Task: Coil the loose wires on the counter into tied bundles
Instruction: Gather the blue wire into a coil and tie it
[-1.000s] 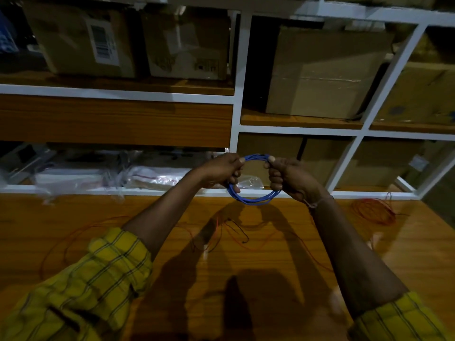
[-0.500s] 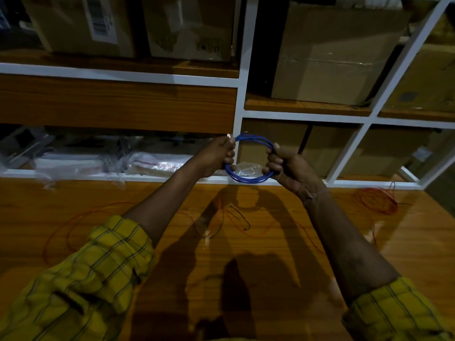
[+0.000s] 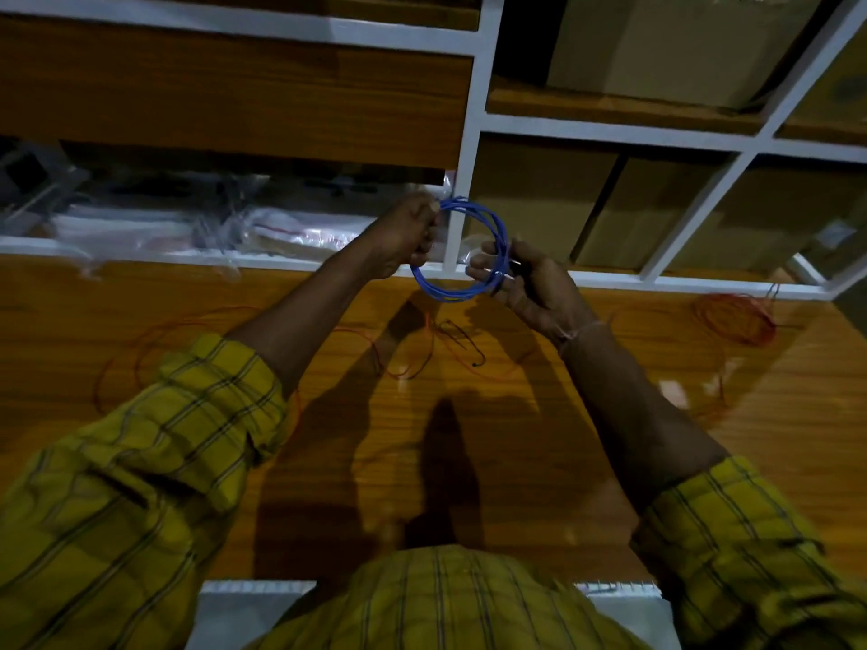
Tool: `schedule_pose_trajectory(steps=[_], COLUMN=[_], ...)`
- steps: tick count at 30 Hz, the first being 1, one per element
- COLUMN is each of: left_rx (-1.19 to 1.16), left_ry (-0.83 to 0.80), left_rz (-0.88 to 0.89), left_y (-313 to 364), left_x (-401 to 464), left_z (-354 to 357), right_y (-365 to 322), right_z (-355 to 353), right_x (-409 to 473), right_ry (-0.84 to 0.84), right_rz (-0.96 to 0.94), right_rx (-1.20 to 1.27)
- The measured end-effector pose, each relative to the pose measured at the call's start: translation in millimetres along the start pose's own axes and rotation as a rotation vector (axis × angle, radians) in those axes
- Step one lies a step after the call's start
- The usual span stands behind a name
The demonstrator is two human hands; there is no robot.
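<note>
Blue wire (image 3: pixel 488 220), thin and glossy, is wound into a round coil of several loops and held in the air above the wooden surface (image 3: pixel 539 462), in front of the white shelf frame (image 3: pixel 462 190). The ring stands roughly upright, its open face turned toward the camera, with no clear long axis. The left hand (image 3: pixel 406 239) grips the coil's upper left edge with curled fingers; the right hand (image 3: pixel 530 283) pinches its lower right edge, fingers curled around the strands. A short loose end seems to stick out by the right fingers, though it is too small to be sure.

On the surface below the hands, loose red wire (image 3: pixel 403 363) lies in wide, untidy loops, with a thin dark wire (image 3: pixel 462 342) crossing it. Far to the right, well apart from the hands, a small red coil (image 3: pixel 734 316) rests near the shelf edge. Clear plastic bags (image 3: pixel 197 227) fill the low shelf on the left, and cardboard boxes (image 3: pixel 657 208) sit in the compartments on the right. Yellow checked sleeves (image 3: pixel 155 462) cover both forearms.
</note>
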State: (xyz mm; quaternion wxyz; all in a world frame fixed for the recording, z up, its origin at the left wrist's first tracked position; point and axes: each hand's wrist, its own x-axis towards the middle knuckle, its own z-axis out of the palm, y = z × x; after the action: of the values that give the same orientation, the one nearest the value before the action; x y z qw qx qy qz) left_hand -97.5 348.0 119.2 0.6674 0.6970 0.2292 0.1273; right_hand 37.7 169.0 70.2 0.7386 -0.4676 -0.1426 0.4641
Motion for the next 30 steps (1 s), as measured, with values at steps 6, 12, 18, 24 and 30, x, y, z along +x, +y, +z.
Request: schedule_pose_trajectory(steps=[6, 12, 18, 24, 30], left_rx=[-0.138, -0.265, -0.357, -0.392, -0.390], left_ry=[0.115, 0.223, 0.255, 0.272, 0.296], left_rz=[-0.052, -0.055, -0.065, -0.088, -0.094], left_y=[-24.0, -39.4, -44.2, -46.9, -47.9], left_x=[6.6, 10.8, 20.2, 27.8, 31.0], left_z=[-23.6, -42.6, -54.9, -57.8, -53.5], right_y=[47.9, 109.1, 142.4, 147.2, 131.0], right_z=[-35.5, -48.3, -64.6, -60.6, -47.1], right_x=[-6.1, 14.4, 52.7, 62.5, 50.0], right_ry=[0.216, 0.281, 0.398, 0.316, 0.287], right_rz=[-0.015, -0.084, -0.152, -0.170, -0.401], right_rx=[-0.770, -1.238, -1.527, -1.958, -1.782])
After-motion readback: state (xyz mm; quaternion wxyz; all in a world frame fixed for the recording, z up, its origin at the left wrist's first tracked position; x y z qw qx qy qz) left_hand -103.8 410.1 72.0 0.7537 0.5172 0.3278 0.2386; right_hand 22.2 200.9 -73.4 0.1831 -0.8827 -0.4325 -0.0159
